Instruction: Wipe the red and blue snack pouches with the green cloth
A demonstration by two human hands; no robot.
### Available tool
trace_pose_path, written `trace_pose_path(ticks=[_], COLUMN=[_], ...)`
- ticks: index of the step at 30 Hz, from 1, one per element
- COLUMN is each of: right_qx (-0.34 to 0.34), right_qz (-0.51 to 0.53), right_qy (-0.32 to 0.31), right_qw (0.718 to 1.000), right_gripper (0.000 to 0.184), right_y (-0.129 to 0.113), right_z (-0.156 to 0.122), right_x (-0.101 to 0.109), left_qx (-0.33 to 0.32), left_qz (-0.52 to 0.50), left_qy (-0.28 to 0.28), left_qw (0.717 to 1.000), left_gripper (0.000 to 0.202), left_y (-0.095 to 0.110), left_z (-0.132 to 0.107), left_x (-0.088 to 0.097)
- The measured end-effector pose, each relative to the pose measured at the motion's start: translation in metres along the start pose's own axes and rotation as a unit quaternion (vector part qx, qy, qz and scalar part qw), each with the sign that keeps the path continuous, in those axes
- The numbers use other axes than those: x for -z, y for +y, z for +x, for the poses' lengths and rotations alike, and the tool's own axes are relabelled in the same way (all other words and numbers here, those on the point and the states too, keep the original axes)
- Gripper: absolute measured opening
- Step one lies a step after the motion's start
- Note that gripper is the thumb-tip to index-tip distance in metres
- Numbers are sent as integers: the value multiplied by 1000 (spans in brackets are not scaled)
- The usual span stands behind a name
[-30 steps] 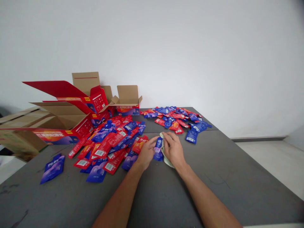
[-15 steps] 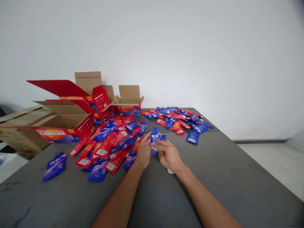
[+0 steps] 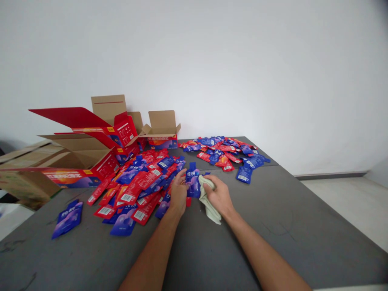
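Over the grey bench [image 3: 260,242], with open cartons [image 3: 71,176] and a pouch heap [image 3: 136,184] leftward, bunches a pale cloth [image 3: 209,207] in the right hand [image 3: 220,197] and pinches a blue pouch [image 3: 193,185] by its edge in the left hand [image 3: 178,196], seemingly to leave its printed front exposed.

Scuffed dark gray table [image 3: 273,218], laden on its left and far parts
A large heap of red and blue pouches [image 3: 142,182] lies left of center, a second pouch heap [image 3: 222,147] farther back; one purple-blue pouch [image 3: 68,218] sits near the left edge, open printed cartons [image 3: 162,142] behind.
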State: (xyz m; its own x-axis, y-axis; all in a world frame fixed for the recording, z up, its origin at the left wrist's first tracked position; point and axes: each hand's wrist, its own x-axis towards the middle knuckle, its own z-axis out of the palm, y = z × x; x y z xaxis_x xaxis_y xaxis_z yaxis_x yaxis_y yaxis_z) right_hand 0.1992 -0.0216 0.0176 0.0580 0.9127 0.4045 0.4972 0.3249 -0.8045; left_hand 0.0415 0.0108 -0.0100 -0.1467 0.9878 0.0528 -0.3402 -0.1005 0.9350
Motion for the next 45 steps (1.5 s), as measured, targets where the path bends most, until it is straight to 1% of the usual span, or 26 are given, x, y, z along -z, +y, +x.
trace_pose_path(ticks=[3,5,8,10,12,14,16,17,19,20,22,25,27,29,31,33,37,39,40,42,43,44,45], right_qx=[7,31,78,110,139,163,180,184,179,172,150,115,95,89,101,128,179,195,201,204,198,187,169], right_qz=[42,59,55,39,21,8,-1,-6,-16,-21,-36,-64,-80,-91,-94,-84,-63,-59,-57,-57,-61,-67,-76], right_qy=[-24,-24,-6,-3,-19,-43,-60,-63,-59,-52,-18,51,74,78,64,37,-31,-74,-95,-124,-126,-122,-110], right_qw=[999,997,995,993,990,986,982,981,982,984,988,990,989,989,988,987,981,976,973,970,970,973,977], right_gripper=[28,28,29,30,30,30,31,32,31,31,30,32,33,34,35,35,34,33,33,33,33,32,32], right_y=[-1,-2,-2,-1,1,2,3,3,4,4,5,5,6,7,8,9,8,7,6,4,5,5,7], right_z=[-3,-5,-7,-7,-8,-10,-12,-13,-13,-12,-8,-1,2,2,0,-3,-8,-10,-10,-10,-9,-8,-7], right_x=[-5,-9,-14,-15,-16,-16,-18,-19,-19,-19,-15,-6,-1,0,-2,-6,-12,-13,-12,-12,-11,-10,-9], left_qx=[-5,12,46,65,84,103,112,114,124,134,157,187,194,191,181,161,134,118,98,36,-1,-40,-79], left_qz=[17,-7,-88,-151,-210,-245,-254,-253,-247,-247,-255,-258,-237,-220,-216,-225,-232,-199,-164,-45,31,111,190], left_qy=[-23,-41,-69,-63,-47,-50,-71,-76,-78,-78,-78,-91,-119,-153,-173,-181,-163,-143,-133,-109,-95,-82,-69], left_qw=[1000,999,993,984,973,963,958,958,958,956,951,944,944,944,944,944,950,962,973,992,995,990,976], left_gripper=[52,45,36,27,21,26,36,38,33,29,25,29,36,43,48,50,50,48,46,42,41,40,41], left_y=[-3,-5,-7,-5,0,7,15,18,22,23,21,15,12,11,10,10,10,11,11,12,12,12,12], left_z=[-2,-4,-4,-2,-1,-1,-3,-3,-5,-5,-6,-8,-10,-11,-12,-12,-10,-9,-9,-6,-4,-2,1], left_x=[-2,-6,-12,-14,-14,-12,-10,-10,-9,-9,-9,-9,-10,-12,-14,-14,-15,-14,-13,-10,-8,-5,-2])
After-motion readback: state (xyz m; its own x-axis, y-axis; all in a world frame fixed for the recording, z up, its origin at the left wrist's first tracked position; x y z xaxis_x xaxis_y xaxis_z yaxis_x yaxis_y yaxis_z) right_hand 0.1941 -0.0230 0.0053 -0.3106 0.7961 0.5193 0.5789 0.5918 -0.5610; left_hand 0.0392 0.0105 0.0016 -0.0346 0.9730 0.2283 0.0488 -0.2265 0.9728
